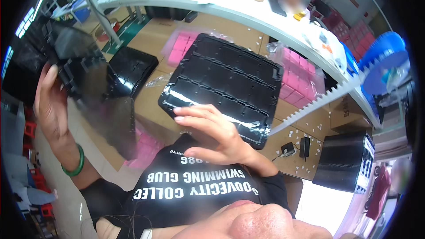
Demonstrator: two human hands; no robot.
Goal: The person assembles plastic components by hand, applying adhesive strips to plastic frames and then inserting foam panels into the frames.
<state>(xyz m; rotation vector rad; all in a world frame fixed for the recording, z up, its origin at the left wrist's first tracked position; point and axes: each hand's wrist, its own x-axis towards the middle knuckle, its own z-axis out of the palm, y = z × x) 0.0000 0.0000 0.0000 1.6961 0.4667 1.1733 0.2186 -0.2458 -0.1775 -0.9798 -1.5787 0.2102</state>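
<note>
Right hand [212, 135], just below frame centre, fingers curled and pressed to the near edge of a black compartmented tray [226, 86]; thumb side under the rim, fingertips on top, so a clamped hold on the edge. Tray is held up off the bench, tilted, its gridded face toward the camera. Long axis runs roughly from 11 o'clock to 5 o'clock, far corner toward 11; a glossy strip of glare crosses its lower edge. Tray sits at 12 to 1 o'clock from the right hand, touching it. Left hand [51, 106], at 9 o'clock in the frame, palm open toward the camera, fingers extended along the side of a second black tray stack [66, 57], blurred; whether the thumb closes behind it cannot be told. Green bangle [75, 166] on the left wrist. Pink boxes [296, 84] in clear bags lie at 2 o'clock from the held tray, on the cardboard-brown bench [150, 106]. Another black tray stack [345, 161] stands at 4 o'clock.
</note>
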